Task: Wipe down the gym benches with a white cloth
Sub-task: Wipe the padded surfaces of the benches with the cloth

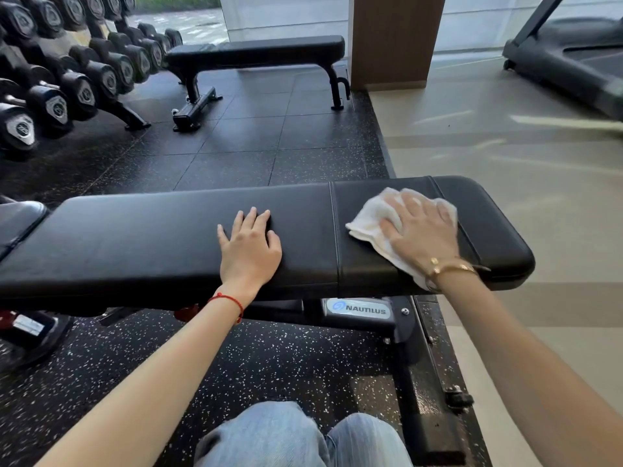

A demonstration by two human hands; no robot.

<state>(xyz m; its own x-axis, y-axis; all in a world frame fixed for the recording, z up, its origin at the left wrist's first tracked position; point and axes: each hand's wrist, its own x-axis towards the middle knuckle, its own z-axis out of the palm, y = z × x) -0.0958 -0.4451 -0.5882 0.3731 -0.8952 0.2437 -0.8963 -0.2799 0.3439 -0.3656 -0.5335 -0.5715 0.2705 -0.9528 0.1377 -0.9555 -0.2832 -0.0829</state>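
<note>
Fingers [409, 205] of the right hand [421, 230] lie spread and flat, pressing one white cloth [369, 222] onto the near bench's black padded surface [151, 244] toward its right end. Left hand [249, 246] rests beside it mid-pad, fingers straight, holding nothing. Cloth looks soft, light and limp; it would likely bunch, so a flat palm over its middle suits better than a pinch. Pad looks smooth, likely slick. Farther back stands a second bench [256, 50]: two benches, one cloth. Dumbbells [84, 75] line a rack at far left.
</note>
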